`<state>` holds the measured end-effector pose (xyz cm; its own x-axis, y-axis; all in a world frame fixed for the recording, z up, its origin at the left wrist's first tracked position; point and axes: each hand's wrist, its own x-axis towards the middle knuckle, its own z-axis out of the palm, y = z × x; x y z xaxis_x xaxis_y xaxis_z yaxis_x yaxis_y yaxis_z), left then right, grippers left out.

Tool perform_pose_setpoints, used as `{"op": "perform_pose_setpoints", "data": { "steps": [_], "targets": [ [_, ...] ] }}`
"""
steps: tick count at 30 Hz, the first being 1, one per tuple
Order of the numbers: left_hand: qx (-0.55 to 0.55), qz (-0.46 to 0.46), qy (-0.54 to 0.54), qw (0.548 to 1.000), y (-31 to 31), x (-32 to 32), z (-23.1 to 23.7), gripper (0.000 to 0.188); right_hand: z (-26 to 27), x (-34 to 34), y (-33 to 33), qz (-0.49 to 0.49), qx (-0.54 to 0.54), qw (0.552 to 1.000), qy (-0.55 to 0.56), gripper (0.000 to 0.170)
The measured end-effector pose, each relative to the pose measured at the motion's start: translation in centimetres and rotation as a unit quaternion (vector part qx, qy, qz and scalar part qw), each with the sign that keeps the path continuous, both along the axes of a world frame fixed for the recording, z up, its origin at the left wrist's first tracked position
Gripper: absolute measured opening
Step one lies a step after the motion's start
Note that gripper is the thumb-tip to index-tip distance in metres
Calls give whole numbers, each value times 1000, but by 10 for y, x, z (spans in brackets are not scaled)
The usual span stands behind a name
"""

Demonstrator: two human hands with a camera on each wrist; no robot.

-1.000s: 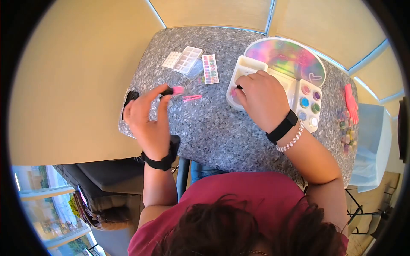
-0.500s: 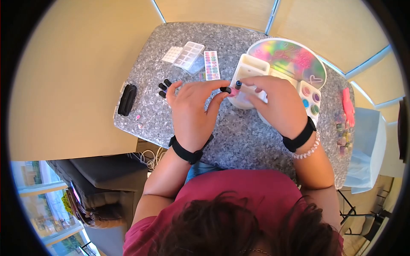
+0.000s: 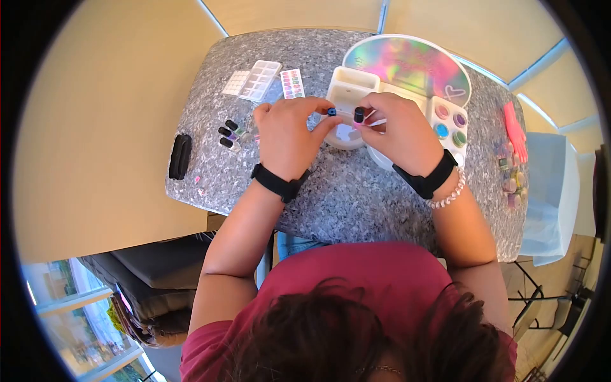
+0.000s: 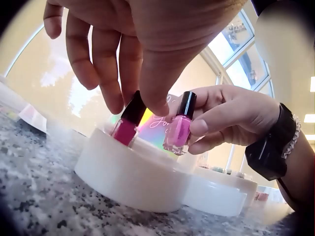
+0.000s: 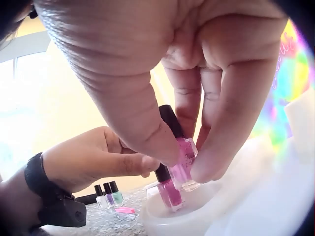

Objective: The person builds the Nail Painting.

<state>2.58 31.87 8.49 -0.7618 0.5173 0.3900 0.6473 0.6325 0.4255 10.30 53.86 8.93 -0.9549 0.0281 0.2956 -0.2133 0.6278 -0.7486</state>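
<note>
My left hand point(image 3: 286, 137) pinches the black cap of a dark pink nail polish bottle point(image 4: 125, 130) between thumb and fingers. That bottle hangs tilted over the rounded front compartment of a white organizer tray point(image 4: 133, 172). Close beside it, my right hand point(image 3: 407, 134) grips a lighter pink nail polish bottle point(image 5: 183, 162) by its glass body, black cap up. In the right wrist view the lighter bottle is above the compartment, partly overlapping the darker one.
Several black-capped polish bottles point(image 5: 109, 195) stand left, near a pink clip point(image 5: 125, 210). Behind are a divided plastic case point(image 3: 261, 79) and a nail sticker sheet point(image 3: 293, 84). Glitter pots point(image 3: 442, 131), an iridescent panel point(image 3: 407, 60) and a pink rubbery hand point(image 3: 515, 130) are right. A black case point(image 3: 180, 156) lies far left.
My left hand has carried the dark pink bottle rightward from the table's left side to the tray. My right hand has risen from within the tray with the lighter pink bottle.
</note>
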Motion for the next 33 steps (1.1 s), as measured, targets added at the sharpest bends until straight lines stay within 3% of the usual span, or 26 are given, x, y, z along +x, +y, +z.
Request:
{"op": "perform_pose_setpoints", "data": {
  "steps": [8,15,17,20,23,33],
  "targets": [
    [-16,-45,-4,999,-2,-6,0,21,-8,-4,-2,9,19,1000,2,16],
    [-28,-66,-6,997,-2,-9,3,27,-16,-8,-9,-4,101,995,23,13],
    [-22,-103,94,990,-3,-11,1,28,-18,-9,-8,-10,109,993,42,13],
    [15,-50,59,997,3,-2,8,26,-17,-9,-9,-11,108,994,26,12],
    [-20,-30,32,999,0,-4,2,23,-13,-9,-12,-19,112,994,9,12],
    [-24,-37,32,999,-2,-7,-1,23,-11,-10,-12,-13,108,994,-19,14]
  ]
}}
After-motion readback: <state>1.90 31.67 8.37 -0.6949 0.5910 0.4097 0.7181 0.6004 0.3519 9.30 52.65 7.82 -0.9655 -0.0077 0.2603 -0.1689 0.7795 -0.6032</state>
